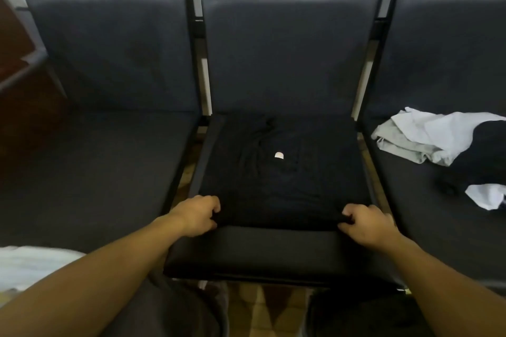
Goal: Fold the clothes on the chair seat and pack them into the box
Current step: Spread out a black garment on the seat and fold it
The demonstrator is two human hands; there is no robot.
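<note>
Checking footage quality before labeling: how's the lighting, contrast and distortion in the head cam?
Head view: dim overall, so the black shirt barely separates from the dark seat; only its small white label stands out. The pale clothes pile is brightest. Wide-angle bending shows in the chair frame rails. Left hand and right hand are slightly soft.

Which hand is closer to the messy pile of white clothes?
Right. The right hand grips the black shirt's near corner beside the pile; the left hand holds the far corner.
</note>
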